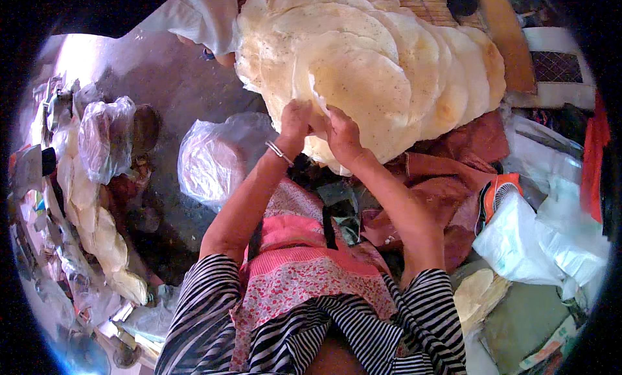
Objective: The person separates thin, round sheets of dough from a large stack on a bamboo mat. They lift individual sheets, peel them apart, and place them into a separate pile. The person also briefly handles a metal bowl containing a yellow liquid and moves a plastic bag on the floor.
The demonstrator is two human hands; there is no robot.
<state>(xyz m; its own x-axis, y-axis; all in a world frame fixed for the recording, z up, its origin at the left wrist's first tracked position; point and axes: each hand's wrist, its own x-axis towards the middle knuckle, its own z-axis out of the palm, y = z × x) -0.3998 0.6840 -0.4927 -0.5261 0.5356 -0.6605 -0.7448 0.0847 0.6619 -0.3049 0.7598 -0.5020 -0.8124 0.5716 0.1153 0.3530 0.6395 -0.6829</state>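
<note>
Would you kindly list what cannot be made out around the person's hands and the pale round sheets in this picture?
All in the head view:
Left hand: its exact grip, its fingertips being hidden by the hand itself.
Pale round sheets: the lower ones, mostly covered by those on top; the pile's far end, cut off by the upper edge.
Clear plastic bag on the floor: its contents, veiled by creases and glare.
</note>
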